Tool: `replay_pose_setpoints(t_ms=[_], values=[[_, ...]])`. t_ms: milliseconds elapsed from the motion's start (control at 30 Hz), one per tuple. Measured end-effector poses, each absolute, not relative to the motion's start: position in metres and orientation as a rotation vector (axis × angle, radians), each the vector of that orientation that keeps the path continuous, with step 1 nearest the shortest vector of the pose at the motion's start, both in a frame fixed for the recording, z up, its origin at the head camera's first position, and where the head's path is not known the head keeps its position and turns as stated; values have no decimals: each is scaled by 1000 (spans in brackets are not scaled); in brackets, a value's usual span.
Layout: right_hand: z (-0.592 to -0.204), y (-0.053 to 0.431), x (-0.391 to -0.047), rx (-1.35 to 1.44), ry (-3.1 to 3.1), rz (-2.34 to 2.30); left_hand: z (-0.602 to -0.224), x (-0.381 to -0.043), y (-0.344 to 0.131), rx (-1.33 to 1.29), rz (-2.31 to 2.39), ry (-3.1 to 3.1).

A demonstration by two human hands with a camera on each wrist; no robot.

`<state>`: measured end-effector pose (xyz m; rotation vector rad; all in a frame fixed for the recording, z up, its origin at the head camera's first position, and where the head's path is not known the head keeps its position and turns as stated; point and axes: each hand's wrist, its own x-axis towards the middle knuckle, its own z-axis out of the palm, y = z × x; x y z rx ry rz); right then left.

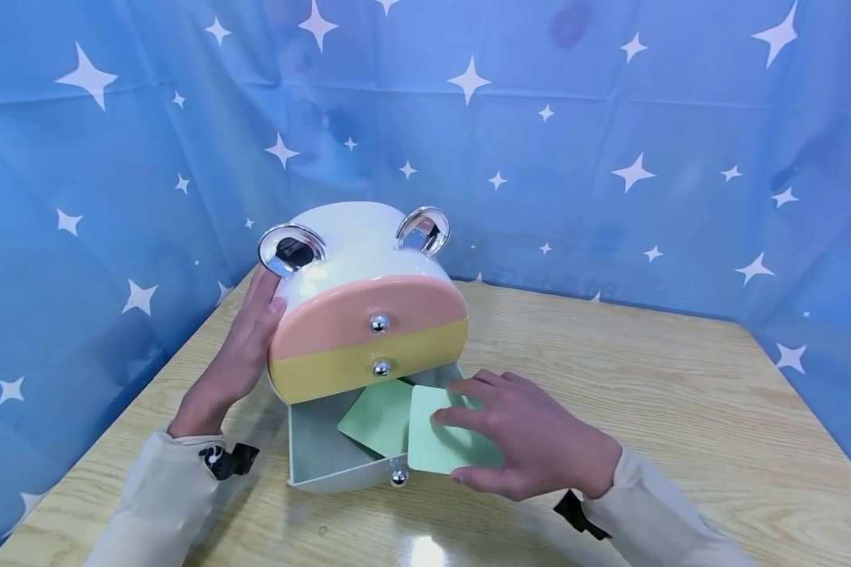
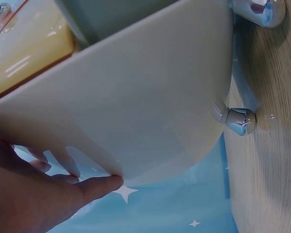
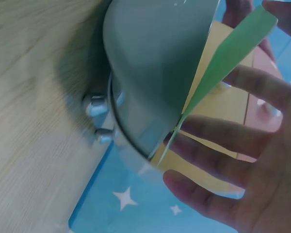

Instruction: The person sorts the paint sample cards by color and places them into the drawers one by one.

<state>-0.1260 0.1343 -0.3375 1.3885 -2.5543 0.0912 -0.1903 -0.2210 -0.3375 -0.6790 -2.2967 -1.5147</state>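
Observation:
A small drawer cabinet point(image 1: 358, 240) with a white rounded body and two silvery ring-shaped ears stands on the table. Its pink and yellow drawers are closed, while the grey bottom drawer point(image 1: 319, 445) is pulled out. My left hand point(image 1: 241, 350) rests against the cabinet's left side, thumb and fingers extended along the glossy wall in the left wrist view. Over the right part of the grey drawer, my right hand point(image 1: 521, 437) holds a pale green square card point(image 1: 429, 449) between thumb and fingers. Another green card point(image 1: 379, 417) lies tilted inside that drawer.
Round silver knobs, such as the lower one point(image 1: 399, 477), stick out from the drawer fronts. Beneath the cabinet is a light wood-grain table point(image 1: 645, 370). A blue cloth point(image 1: 539, 181) with white stars hangs behind and along the sides.

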Motion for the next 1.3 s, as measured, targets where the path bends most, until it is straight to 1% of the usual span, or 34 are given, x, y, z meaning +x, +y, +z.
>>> replay_pose_setpoints(t_ms=[300,600,900,1100,1300], values=[[-335,114,-129,1447,-2477,12,-338,-190,-221,-676,-1535,-2298],[-334,95,-135,1464,-2547,-7,-339,-189,-222,-659,-1536,-2311],[-336,92,-138,1479,-2561,-36,-339,-190,-221,-683,-1549,-2290],[-335,92,-131,1454,-2515,5,-338,-190,-220,-693,-1546,-2279],[-332,89,-115,1441,-2367,0,-339,-190,-220,-694,-1543,-2270]])
